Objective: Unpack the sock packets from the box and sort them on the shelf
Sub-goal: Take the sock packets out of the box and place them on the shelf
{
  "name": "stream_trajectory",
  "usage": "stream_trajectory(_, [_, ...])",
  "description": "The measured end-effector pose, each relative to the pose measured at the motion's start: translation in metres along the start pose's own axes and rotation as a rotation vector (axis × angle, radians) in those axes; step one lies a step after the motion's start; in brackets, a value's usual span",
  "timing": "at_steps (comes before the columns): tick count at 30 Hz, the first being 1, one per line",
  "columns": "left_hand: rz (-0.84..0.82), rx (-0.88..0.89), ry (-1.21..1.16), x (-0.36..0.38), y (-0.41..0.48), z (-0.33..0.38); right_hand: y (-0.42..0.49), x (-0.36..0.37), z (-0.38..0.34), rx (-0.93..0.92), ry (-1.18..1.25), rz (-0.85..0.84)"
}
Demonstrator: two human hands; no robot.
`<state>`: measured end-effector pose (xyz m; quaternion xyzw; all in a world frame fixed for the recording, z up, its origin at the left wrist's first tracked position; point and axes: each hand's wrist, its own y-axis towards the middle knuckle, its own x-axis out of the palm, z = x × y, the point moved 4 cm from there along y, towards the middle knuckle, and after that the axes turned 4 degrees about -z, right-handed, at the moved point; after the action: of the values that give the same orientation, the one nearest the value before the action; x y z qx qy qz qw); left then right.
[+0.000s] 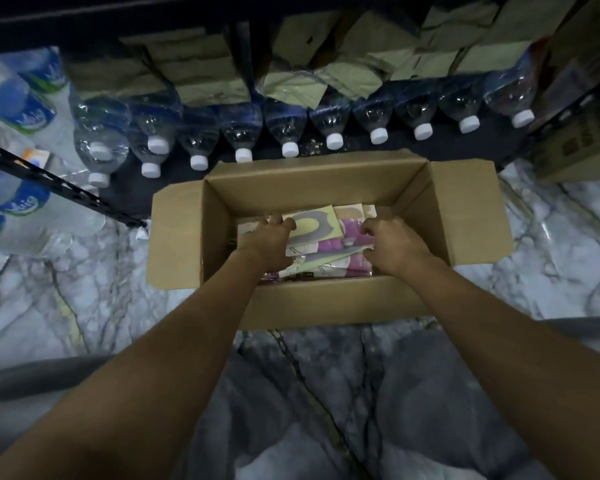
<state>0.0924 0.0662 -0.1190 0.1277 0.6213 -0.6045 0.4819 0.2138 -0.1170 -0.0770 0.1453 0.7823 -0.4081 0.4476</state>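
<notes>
Sock packets [326, 233] in a cardboard box [326, 299], likely light, floppy, slippery, best taken by their edges; left hand [274, 239] grip curls on one, right hand [394, 245] grip unclear.

Dim, bluish light here; the shelf [118, 15] up top sinks into near black. Small glints sit on the water bottles [284, 123], the wide lens bends the outer edges, and fine detail is soft throughout.

In the box [326, 303], left hand [269, 242] & right hand [394, 245] cover pt of the sock packets [329, 237]; fingertips hidden, grip unclear. Packet print too blurred to read. Carton [582, 143] right of box cut off by the edge.
</notes>
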Motion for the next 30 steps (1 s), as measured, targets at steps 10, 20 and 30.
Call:
stream_trajectory(10, [0.031, 0.042, 0.089, 0.012, 0.024, 0.005, 0.014, 0.013, 0.021, 0.063, 0.076, -0.003])
stream_trajectory(20, [0.122, 0.011, 0.013, -0.011, 0.017, 0.008, 0.016, 0.010, 0.025, 0.070, 0.123, 0.033])
stream_trajectory(30, [0.377, 0.090, -0.150, -0.073, -0.055, 0.013, 0.001, -0.015, 0.004, 0.030, 0.057, 0.102])
